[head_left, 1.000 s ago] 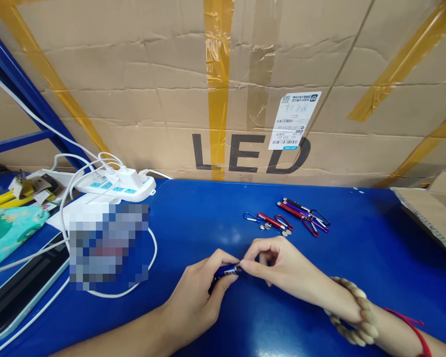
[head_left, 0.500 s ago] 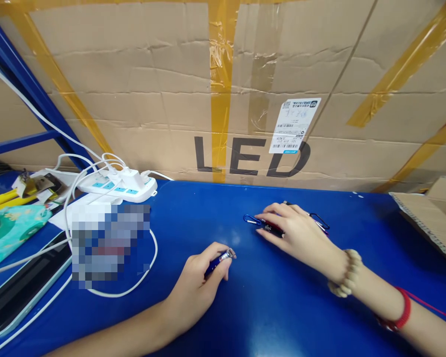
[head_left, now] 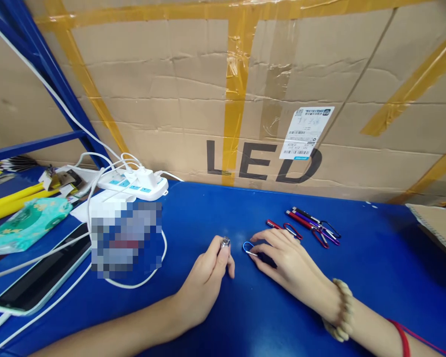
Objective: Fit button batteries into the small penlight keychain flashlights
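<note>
My left hand [head_left: 204, 277] is closed around a small tube with a silver end [head_left: 225, 242]; the rest of it is hidden in the fist. To its right, my right hand [head_left: 286, 258] pinches a blue carabiner [head_left: 248, 246] between thumb and fingertips, low over the blue table. Just beyond my right knuckles lies a red pen-like tube [head_left: 273, 224] with a red carabiner [head_left: 292, 230]. Further right, a black tube [head_left: 302, 213], a purple one and a red one lie side by side, each with a carabiner clip at its end.
Behind the table [head_left: 252, 317] stands a big taped cardboard box [head_left: 152, 89]. On the left are a white power strip [head_left: 148, 188] with cables, a phone [head_left: 40, 272], a green soft packet [head_left: 29, 223] and yellow tubes [head_left: 15, 203]. A cardboard flap [head_left: 436, 228] is at the right edge.
My right hand has drawn back toward my left with the blue carabiner, uncovering the group of tubes. My left hand has turned its tube's silver end more upright. The view has shifted slightly left.
</note>
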A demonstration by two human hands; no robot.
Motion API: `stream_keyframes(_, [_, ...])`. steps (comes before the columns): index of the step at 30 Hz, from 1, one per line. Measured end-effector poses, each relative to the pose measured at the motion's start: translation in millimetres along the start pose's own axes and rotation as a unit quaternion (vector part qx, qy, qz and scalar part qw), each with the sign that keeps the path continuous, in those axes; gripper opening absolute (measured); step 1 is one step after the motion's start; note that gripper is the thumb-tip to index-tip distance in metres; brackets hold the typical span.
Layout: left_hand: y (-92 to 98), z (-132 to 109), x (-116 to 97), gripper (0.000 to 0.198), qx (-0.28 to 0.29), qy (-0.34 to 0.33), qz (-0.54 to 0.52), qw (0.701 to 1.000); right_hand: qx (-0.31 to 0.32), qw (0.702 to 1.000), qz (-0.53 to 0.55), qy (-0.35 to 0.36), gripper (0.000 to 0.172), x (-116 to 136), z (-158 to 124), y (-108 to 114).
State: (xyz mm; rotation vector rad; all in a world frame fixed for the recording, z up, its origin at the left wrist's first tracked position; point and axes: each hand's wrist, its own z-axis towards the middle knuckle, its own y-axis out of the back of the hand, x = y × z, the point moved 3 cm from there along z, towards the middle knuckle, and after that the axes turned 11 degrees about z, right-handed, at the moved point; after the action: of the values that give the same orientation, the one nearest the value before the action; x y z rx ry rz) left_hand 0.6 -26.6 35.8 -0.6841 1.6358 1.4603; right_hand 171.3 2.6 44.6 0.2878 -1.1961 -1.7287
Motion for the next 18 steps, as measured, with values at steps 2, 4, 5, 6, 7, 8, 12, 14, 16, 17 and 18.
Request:
stream_keyframes(2, [-0.6, 0, 2, 0.038, -0.011, 0.001, 0.000, 1.000, -0.014, 1.000, 0.013, 0.014, 0.017, 6, -1, -3])
stream_keyframes(4, [-2.0, -1, 5, 0.037, -0.007, 0.000, -0.006, 1.000, -0.033, 0.999, 0.022, 0.029, 0.018, 10, -2, -4])
stream_keyframes(5, [-2.7, -1, 6, 0.036, -0.001, 0.001, -0.008, 1.000, -0.047, 0.998, 0.027, 0.038, 0.016, 12, -3, -4])
stream_keyframes(6, [-3.4, -2, 7, 0.036, 0.006, 0.004, -0.010, 1.000, -0.063, 0.996, 0.030, 0.047, 0.015, 15, -3, -4])
stream_keyframes(7, [-3.9, -2, 7, 0.035, 0.012, 0.007, -0.011, 1.000, -0.079, 0.995, 0.033, 0.057, 0.013, 17, -4, -3])
stream_keyframes(8, [-4.0, -2, 8, 0.034, 0.015, 0.009, -0.013, 1.000, -0.091, 0.993, 0.035, 0.067, 0.012, 20, -4, -3])
stream_keyframes(12, [-3.2, -1, 6, 0.027, 0.020, 0.013, -0.023, 0.999, -0.101, 0.989, 0.052, 0.093, 0.012, 30, -4, -3])
stream_keyframes(14, [-2.8, -1, 6, 0.024, 0.022, 0.019, -0.020, 0.999, -0.093, 0.989, 0.064, 0.095, 0.013, 32, -3, -4])
stream_keyframes(16, [-2.6, -1, 5, 0.019, 0.021, 0.014, -0.010, 1.000, -0.085, 0.989, 0.076, 0.093, 0.014, 33, -2, -5])
stream_keyframes(17, [-2.7, -1, 5, 0.017, 0.020, 0.007, -0.003, 1.000, -0.080, 0.989, 0.081, 0.094, 0.014, 33, -1, -6])
stream_keyframes(18, [-3.0, -1, 5, 0.016, 0.020, 0.000, 0.005, 1.000, -0.075, 0.989, 0.087, 0.096, 0.015, 33, -1, -6])
